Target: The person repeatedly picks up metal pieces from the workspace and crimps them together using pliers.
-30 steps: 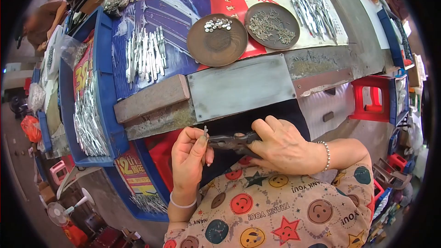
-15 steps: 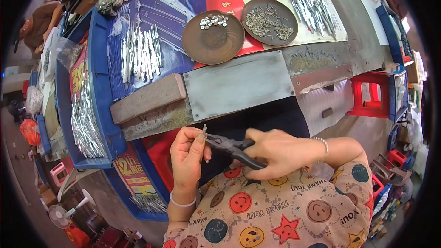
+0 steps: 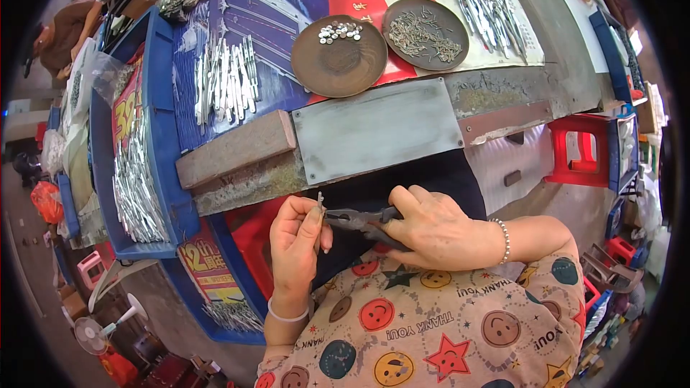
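Note:
My left hand [image 3: 293, 241] is closed, pinching a thin metal piece [image 3: 320, 198] upright between thumb and forefinger; its lower part is hidden by the fingers. Dark-handled pliers [image 3: 350, 220] are gripped in my right hand [image 3: 442, 230], their jaws pointing left and right at the left fingertips. The fingers of my right hand wrap round the handles and cover most of them. Both hands are over my lap, just in front of the bench edge, below a grey metal plate [image 3: 377, 129] screwed to the bench.
On the bench stand a brown dish [image 3: 316, 75] with small shiny discs and another dish [image 3: 402, 16] of small pins. Flat metal strips [image 3: 226, 82] lie at left, more metal pieces [image 3: 489, 11] at right. A wooden block [image 3: 237, 149] borders the edge; a blue bin [image 3: 167, 172] holds metal parts.
My right hand has turned and closed further round the pliers, whose handles now lie flatter and are more covered. My left hand keeps its pinch. The view has shifted slightly.

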`<action>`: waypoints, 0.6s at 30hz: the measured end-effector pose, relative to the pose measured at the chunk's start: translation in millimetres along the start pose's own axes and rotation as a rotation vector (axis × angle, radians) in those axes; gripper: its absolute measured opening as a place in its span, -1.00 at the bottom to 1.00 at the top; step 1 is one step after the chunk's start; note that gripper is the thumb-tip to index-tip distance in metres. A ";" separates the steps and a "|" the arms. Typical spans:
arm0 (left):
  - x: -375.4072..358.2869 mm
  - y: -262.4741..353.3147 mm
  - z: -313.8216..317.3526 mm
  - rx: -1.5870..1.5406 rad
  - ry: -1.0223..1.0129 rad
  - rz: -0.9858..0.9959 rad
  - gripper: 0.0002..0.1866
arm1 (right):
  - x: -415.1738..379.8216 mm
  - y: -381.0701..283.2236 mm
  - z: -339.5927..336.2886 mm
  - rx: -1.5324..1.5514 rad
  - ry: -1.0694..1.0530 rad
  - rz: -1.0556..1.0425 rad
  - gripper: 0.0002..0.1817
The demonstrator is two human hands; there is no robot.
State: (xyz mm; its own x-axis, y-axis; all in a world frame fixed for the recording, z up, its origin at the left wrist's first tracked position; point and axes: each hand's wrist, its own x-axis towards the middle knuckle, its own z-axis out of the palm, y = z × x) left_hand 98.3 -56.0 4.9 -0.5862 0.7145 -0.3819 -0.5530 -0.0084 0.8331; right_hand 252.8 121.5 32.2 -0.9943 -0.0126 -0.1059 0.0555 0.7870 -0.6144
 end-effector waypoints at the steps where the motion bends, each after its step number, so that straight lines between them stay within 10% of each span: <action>1: -0.2 0.7 -0.1 0.011 -0.004 -0.001 -0.89 | 0.3 0.3 -0.1 -0.011 0.006 -0.009 -0.66; 11: -2.3 -1.0 -3.7 0.084 -0.012 0.004 -0.89 | 2.9 -6.1 -1.0 0.001 -0.036 0.013 -0.72; 18: -4.6 -5.4 -8.0 0.098 0.022 0.083 -0.90 | 12.5 -4.4 -9.8 0.626 -0.390 0.137 -0.71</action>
State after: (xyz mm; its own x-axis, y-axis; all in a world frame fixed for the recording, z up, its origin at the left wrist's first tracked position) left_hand 99.3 -64.9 -1.1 -0.6410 0.6988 -0.3175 -0.4420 0.0021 0.8970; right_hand 239.3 123.9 41.2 -0.8767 -0.2494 -0.4113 0.3334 0.3012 -0.8934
